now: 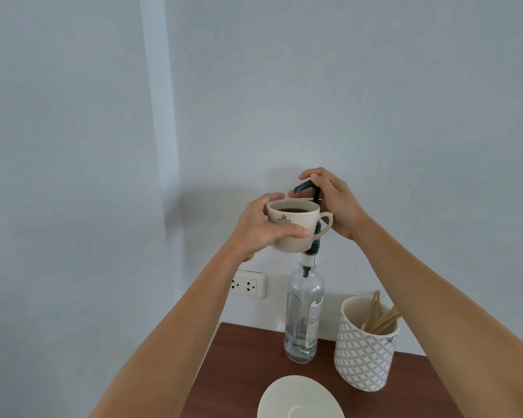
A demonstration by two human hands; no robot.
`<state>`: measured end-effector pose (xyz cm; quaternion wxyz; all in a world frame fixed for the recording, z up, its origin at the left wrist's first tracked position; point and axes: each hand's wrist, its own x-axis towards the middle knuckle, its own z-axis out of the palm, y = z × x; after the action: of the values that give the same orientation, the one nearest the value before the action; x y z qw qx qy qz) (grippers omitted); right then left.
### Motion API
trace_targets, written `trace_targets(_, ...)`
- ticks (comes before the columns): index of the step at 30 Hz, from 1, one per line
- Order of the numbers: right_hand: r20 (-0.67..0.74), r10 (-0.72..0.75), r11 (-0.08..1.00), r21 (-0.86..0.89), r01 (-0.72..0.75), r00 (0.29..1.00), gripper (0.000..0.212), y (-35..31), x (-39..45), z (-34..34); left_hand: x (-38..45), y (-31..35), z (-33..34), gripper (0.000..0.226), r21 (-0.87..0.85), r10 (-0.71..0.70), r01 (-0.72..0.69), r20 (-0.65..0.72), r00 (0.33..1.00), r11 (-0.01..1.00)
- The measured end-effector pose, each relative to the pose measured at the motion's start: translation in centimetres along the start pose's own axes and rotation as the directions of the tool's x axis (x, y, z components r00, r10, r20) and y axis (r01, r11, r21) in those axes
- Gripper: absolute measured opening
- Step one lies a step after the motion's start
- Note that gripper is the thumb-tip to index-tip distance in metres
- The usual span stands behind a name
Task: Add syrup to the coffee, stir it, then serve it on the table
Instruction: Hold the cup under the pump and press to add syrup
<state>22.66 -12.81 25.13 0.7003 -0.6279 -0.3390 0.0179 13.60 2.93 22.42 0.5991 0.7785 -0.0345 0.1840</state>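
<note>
My left hand [261, 226] holds a cream coffee cup [295, 226] up in the air, dark coffee showing inside it. The cup sits right under the dark spout of the pump [307, 187] that tops a clear glass syrup bottle [304, 315]. My right hand [332, 203] is wrapped over the pump head from the right. The bottle stands on the brown table [233, 366] and holds only a little clear liquid at its bottom. A cream saucer [299, 398] lies on the table near the front edge, below the cup.
A patterned white-and-grey pot [364, 354] with several wooden stir sticks [381, 318] stands right of the bottle. A white wall socket [248, 283] is on the wall to the left of the bottle. The table's left edge runs close to the bottle.
</note>
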Motion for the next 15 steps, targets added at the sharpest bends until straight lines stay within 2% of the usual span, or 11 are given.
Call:
trace_targets(5,-0.038,-0.006,0.999,-0.047,0.005,0.999,0.039,-0.7,-0.8,0.2,-0.2,0.6,-0.1,0.099,0.013,-0.006,0.006,0.003,1.0,1.0)
trace_targets(8,-0.202,-0.011,0.997,-0.072,-0.003,0.979,0.046,-0.2,-2.2,0.1,-0.7,0.6,0.0,0.097,0.022,-0.011,0.011,-0.001,1.0,1.0)
trace_targets(11,-0.44,-0.084,0.978,-0.206,-0.01,0.894,0.041,0.2,-4.4,0.6,-1.2,0.4,0.2,0.101,0.021,-0.02,0.02,-0.017,1.0,1.0)
trace_targets(13,-0.492,-0.137,0.951,-0.309,-0.025,0.86,0.033,0.6,-6.4,1.3,-1.6,0.1,0.4,0.107,0.026,-0.016,0.017,-0.028,0.999,1.0)
trace_targets(15,-0.46,-0.148,0.931,-0.364,-0.034,0.876,0.033,1.3,-8.2,2.0,-2.1,-0.2,0.6,0.108,0.036,-0.004,0.005,-0.036,0.999,0.999)
